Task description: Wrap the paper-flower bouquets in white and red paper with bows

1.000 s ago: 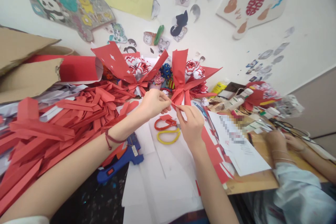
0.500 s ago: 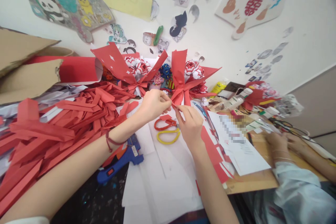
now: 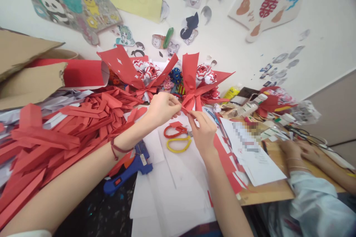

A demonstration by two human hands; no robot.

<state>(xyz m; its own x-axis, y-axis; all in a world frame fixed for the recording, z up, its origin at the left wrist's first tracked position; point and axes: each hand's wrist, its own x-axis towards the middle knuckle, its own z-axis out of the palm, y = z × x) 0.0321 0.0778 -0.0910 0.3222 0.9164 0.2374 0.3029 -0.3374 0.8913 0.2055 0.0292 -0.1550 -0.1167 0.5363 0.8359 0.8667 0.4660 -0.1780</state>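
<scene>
My left hand [image 3: 165,108] and my right hand [image 3: 202,129] meet at the middle of the desk, raised over white paper sheets [image 3: 172,192]. Between their pinched fingertips runs a small piece of red paper [image 3: 184,110], mostly covered by the fingers. Both hands are closed on it. Just below them lie scissors [image 3: 178,144] with one red and one yellow handle loop, the blades partly hidden by my right hand. A small red paper scrap [image 3: 175,124] rests above the scissors. Under my left forearm is a blue glue gun [image 3: 128,174].
Folded red paper strips [image 3: 63,129] pile up on the left beside cardboard [image 3: 30,77]. Two red-wrapped paper bouquets [image 3: 147,70] stand against the wall. Bottles [image 3: 251,105] and a printed sheet [image 3: 253,155] lie to the right, near another person's hands [image 3: 297,152].
My fingertips have drawn slightly apart, and a little more of the red paper shows between them. The other person's hands have shifted slightly.
</scene>
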